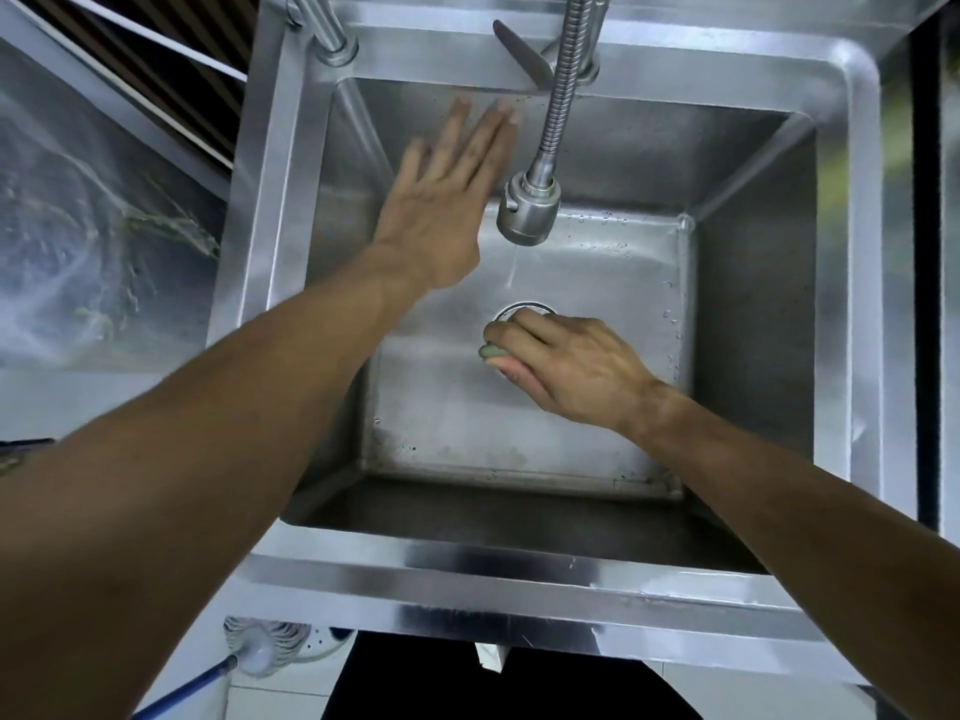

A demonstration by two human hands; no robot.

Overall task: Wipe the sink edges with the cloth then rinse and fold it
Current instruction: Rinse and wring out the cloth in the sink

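Observation:
I look straight down into a deep steel sink (519,589). My right hand (566,363) is low in the basin beside the round drain (522,310), its fingers curled round a bunched grey-green cloth (491,352) of which only a small bulge shows. My left hand (447,200) is stretched flat with straight fingers over the back left of the basin, just left of the spray head (527,213); it holds nothing. A thin stream of water (511,267) falls from the spray head toward the drain.
A flexible steel faucet hose (563,90) hangs over the basin from the back rim, with a lever handle (522,52) beside it. A second pipe (322,23) stands at the back left. A mop head (260,649) with a blue handle lies on the floor at lower left.

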